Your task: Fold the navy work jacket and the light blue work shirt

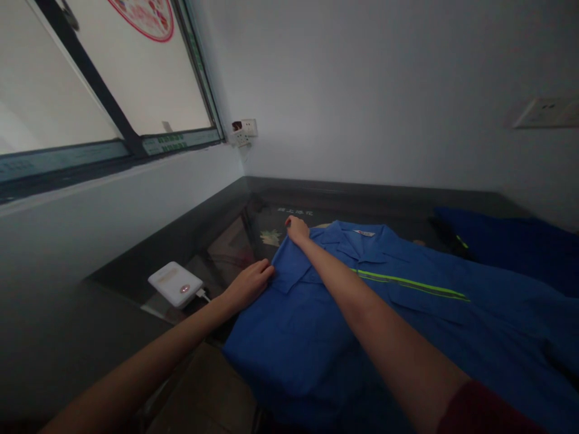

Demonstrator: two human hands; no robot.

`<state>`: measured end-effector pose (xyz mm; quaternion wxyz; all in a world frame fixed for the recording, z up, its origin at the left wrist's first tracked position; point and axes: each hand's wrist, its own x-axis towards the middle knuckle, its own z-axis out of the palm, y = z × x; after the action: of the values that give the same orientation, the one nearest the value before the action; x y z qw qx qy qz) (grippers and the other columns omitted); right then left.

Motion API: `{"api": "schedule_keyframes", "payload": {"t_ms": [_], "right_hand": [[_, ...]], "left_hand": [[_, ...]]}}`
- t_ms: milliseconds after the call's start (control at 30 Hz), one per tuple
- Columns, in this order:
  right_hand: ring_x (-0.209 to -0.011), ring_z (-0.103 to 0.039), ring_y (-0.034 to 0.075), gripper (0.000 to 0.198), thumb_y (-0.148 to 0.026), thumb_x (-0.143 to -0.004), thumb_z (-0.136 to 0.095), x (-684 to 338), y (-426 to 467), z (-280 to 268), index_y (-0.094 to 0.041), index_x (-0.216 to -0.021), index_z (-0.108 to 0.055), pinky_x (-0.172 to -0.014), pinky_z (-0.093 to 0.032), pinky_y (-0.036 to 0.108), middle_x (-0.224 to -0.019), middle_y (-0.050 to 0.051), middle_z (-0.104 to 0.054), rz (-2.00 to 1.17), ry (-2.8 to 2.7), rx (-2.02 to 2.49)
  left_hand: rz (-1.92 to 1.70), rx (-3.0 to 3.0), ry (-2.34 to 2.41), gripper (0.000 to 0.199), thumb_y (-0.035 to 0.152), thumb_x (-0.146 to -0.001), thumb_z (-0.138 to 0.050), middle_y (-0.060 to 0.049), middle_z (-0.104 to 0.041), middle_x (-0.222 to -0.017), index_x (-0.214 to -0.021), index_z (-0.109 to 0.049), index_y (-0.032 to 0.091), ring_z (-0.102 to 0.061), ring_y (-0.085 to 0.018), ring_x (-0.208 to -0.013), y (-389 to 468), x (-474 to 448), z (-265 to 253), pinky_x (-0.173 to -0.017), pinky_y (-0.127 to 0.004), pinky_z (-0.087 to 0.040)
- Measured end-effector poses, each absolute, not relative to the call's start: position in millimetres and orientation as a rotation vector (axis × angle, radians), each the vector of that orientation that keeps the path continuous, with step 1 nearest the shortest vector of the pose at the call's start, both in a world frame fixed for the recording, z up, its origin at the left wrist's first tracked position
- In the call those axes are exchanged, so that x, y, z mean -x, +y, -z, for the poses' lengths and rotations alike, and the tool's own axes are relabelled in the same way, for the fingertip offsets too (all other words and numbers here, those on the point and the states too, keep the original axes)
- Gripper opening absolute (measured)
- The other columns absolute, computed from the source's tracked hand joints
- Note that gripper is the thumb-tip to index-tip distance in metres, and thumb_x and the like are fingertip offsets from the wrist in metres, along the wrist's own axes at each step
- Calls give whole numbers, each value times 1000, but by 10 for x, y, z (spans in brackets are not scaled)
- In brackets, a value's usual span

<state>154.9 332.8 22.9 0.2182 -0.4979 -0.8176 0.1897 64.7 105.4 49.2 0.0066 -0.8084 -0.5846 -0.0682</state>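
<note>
A blue work shirt (316, 337) lies spread over a dark glossy table, its collar toward the wall and a white label inside the neck. A yellow-green strip runs across its chest above a pocket flap. At the left edge of the folded-over part, my left hand (251, 283) has its fingers closed on the cloth. My right hand (297, 230) is shut on the far corner of the same fold, left of the collar. My right forearm crosses over the shirt and hides some of its front.
A white power bank (175, 284) with a cable plugged in sits at the table's left edge. Farther right lies a dark blue garment (511, 247). The dark table (253, 199) meets a white wall with sockets (246, 129); a window (131, 138) is on the left.
</note>
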Motion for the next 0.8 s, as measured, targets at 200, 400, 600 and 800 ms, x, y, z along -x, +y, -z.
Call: {"api": "schedule_keyframes", "payload": {"t_ms": [200,400,600,800], "right_hand": [[-101,-59,21,15,-21,-86,-54,-1639,3286,-223,-22,-98,-64,-86,-44,31,-105,8,-64,-486,-2306,1236],[-104,-57,17,28,-16,-92,-38,-1790,3381,-315,-17,-111,-59,-90,-41,27,-112,8,-63,-454,-2276,1192],[-99,-59,19,21,-17,-87,-52,-1851,3328,-266,-19,-105,-64,-86,-43,29,-105,8,-65,-467,-2424,1124],[-109,-52,19,24,-16,-87,-52,-1949,3228,-262,-19,-108,-63,-94,-39,29,-112,9,-59,-400,-2524,995]], "left_hand": [[351,2540,-1817,32,3,-73,-40,-8,-55,-100,-94,-57,19,-50,-21,-94,1027,-587,-505,-83,-35,-43],[538,2643,-1920,23,30,-87,-49,-8,-54,-108,-105,-58,21,-54,-21,-98,953,-580,-588,-89,-34,-45],[747,2385,-2389,32,37,-88,-47,-6,-63,-92,-114,-48,19,-62,-20,-83,1186,-475,-474,-76,-33,-48],[687,2449,-2435,33,28,-80,-55,-2,-64,-82,-112,-49,20,-63,-19,-76,1310,-348,-389,-71,-30,-49]]}}
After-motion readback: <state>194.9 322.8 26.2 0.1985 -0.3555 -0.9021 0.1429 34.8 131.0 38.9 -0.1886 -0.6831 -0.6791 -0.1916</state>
